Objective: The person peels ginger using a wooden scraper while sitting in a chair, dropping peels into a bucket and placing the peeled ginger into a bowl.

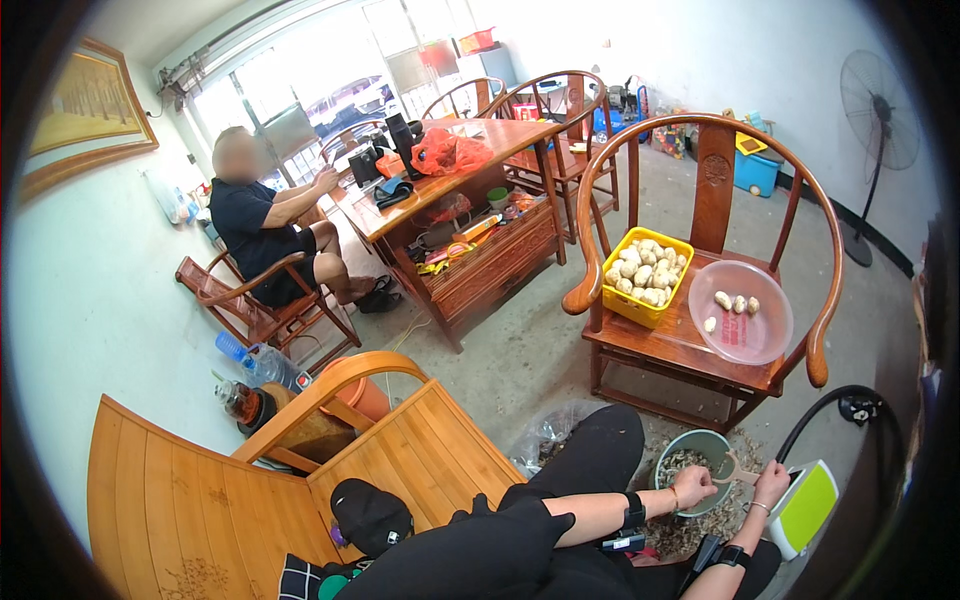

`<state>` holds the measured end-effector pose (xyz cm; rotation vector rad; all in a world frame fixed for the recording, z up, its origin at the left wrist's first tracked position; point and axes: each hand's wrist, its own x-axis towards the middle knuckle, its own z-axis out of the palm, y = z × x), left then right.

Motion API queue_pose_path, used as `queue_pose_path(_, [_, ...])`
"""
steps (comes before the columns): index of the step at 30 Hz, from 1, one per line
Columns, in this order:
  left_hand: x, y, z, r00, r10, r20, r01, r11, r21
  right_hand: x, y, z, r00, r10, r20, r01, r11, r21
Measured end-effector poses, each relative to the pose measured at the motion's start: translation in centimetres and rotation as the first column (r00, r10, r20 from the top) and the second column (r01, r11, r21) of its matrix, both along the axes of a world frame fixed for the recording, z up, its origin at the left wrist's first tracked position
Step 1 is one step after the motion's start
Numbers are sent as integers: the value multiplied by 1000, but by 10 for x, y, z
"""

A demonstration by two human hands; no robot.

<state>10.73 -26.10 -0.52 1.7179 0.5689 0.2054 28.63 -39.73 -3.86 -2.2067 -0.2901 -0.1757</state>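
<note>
My left hand (694,486) is over the rim of a grey-green bucket (721,444), its fingers bent together beside the tool's curved end. Whether anything is pinched in them is too small to tell. My right hand (770,484) is closed around the handle of a pale tool with a forked or ring-shaped end (739,474), which reaches across the bucket's right edge. Brownish flakes (684,463) lie inside the bucket, and more litter the floor around it. Close by my right hand, a black flexible tube (802,425) curves up near a white and green box (806,510).
A wooden armchair (716,187) ahead bears a yellow basket (637,311) of speckled, egg-shaped items and a pink translucent basin (757,349) with several more. A plastic bag (551,431) lies by my knee. At left, a person (255,217) sits by a cluttered wooden table (517,135).
</note>
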Motion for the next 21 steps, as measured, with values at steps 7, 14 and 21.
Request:
queue_pose_path(7, [6, 19, 20, 997, -76, 22, 79, 960, -268, 5, -14, -18, 996, 15, -91, -17, 1000, -25])
queue_pose_path(14, [-33, 160, 94, 999, 50, -10, -50, 998, 47, -14, 8, 15, 977, 5, -212, 12, 997, 80])
queue_pose_path(21, [-113, 263, 29, 900, 330, -284, -339, 941, 22, -28, 11, 20, 963, -18, -269, 32, 998, 49])
